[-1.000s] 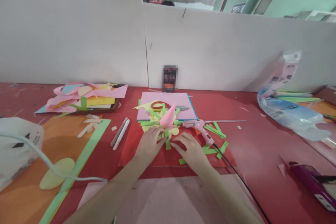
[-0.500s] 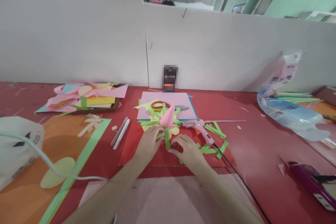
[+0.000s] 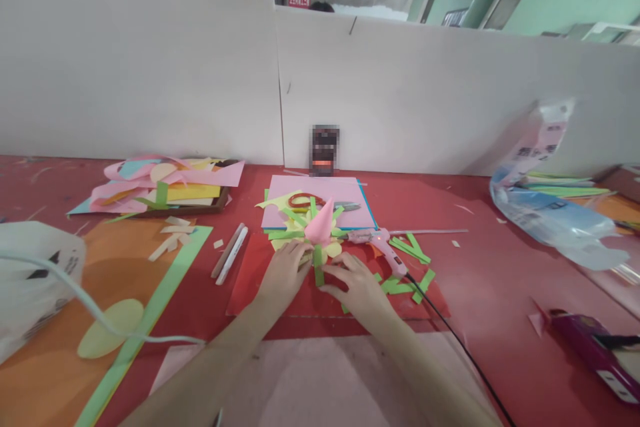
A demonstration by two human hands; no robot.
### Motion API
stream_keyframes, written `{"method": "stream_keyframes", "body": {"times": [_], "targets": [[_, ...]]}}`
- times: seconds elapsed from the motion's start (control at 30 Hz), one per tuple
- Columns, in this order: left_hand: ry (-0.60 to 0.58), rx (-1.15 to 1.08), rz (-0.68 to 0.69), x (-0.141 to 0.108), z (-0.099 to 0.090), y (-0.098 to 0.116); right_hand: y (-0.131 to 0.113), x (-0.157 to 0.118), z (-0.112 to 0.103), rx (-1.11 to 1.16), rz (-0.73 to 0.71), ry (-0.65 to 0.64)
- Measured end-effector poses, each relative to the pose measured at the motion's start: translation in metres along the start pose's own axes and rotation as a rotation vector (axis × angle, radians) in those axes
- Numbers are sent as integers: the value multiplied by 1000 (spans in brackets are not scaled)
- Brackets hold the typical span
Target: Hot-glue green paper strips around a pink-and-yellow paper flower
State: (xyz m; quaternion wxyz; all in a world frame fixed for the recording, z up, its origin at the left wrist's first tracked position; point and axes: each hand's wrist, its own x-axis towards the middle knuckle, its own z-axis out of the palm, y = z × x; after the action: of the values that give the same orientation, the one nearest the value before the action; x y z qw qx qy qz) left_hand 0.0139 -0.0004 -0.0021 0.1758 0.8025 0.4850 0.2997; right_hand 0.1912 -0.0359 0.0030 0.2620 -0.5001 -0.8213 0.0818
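Note:
A pink paper cone (image 3: pixel 321 223) stands amid green strips and pale yellow rounded paper pieces, its tip leaning slightly right. One green strip (image 3: pixel 319 268) points from the cone toward me. My left hand (image 3: pixel 286 271) is at the near left of the cone, its fingers bent and close together on the paper; what they grip is hidden. On the other side of the strip is my right hand (image 3: pixel 356 283), with thumb and fingers apart and the fingertips near the strip's right edge. The pink glue gun (image 3: pixel 383 243) lies right of the cone, its nozzle toward it.
Red-handled scissors (image 3: pixel 305 199) lie on pink sheets (image 3: pixel 280 187) behind the cone. Two pens (image 3: pixel 233 255) are on the left, loose green strips (image 3: pixel 410 285) on the right. The glue gun's black cord runs toward the front right, near a purple power strip (image 3: pixel 593 350).
The fingers of my right hand have shifted slightly up and left, closer to the green strip. My left hand and the cone stay nearly in place.

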Motion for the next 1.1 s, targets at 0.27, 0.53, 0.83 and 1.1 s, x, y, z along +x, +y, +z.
{"method": "stream_keyframes", "body": {"times": [0.27,0.53,0.83,1.1], "targets": [[-17,76,30,1,-1,4,2,-1,1,-31,-1,-19],[-36,115,43,1,0,5,1,0,0,-22,9,-26],[-26,112,27,2,2,2,-3,1,-4,-12,19,23],[-19,84,17,0,3,2,-4,1,-1,-93,19,-5]]}}
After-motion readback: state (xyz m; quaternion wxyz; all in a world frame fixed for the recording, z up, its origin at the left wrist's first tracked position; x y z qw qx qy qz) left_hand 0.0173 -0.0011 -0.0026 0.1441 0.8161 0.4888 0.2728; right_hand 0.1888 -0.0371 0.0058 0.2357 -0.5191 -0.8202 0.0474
